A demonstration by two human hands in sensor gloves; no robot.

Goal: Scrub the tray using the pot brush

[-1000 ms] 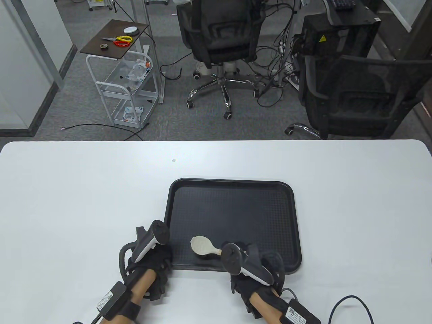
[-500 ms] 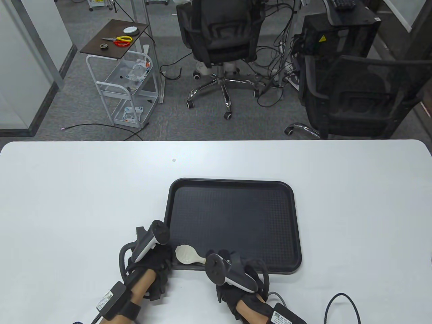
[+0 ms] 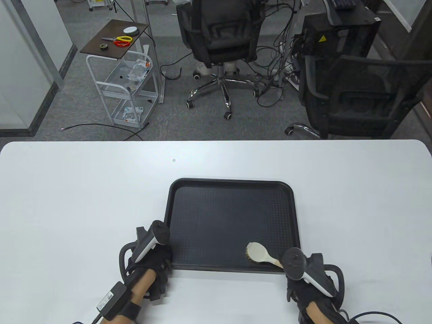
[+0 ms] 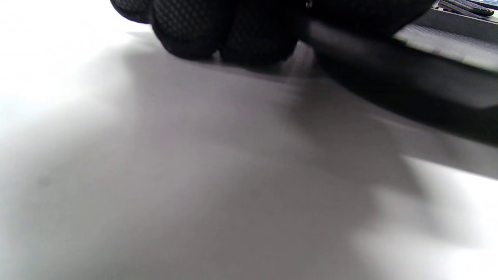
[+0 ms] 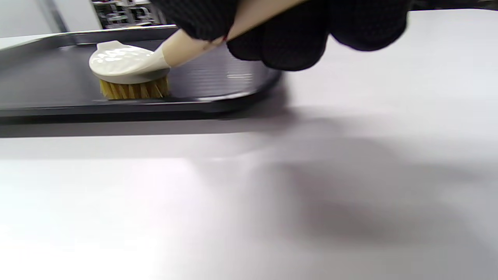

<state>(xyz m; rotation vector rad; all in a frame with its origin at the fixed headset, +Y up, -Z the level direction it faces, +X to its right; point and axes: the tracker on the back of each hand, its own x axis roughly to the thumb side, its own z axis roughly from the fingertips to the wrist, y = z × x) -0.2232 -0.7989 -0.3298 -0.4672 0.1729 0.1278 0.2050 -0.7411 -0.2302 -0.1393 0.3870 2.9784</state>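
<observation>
A black rectangular tray (image 3: 233, 189) lies on the white table. My right hand (image 3: 307, 273) grips the handle of a cream pot brush (image 3: 257, 252) at the tray's near right corner. In the right wrist view the brush (image 5: 128, 64) stands with its yellow bristles down on the tray (image 5: 46, 89). My left hand (image 3: 152, 256) rests at the tray's near left corner and holds its edge. In the left wrist view the gloved fingers (image 4: 225, 31) lie against the tray rim (image 4: 389, 66).
The white table (image 3: 67, 202) spreads wide on both sides of the tray. Office chairs (image 3: 219, 37) and a small cart (image 3: 125, 84) stand on the floor beyond the far edge. A cable (image 3: 371, 315) trails from my right wrist.
My right hand swept the brush left along the tray's near edge, then far right to the near right corner. My left hand has not moved.
</observation>
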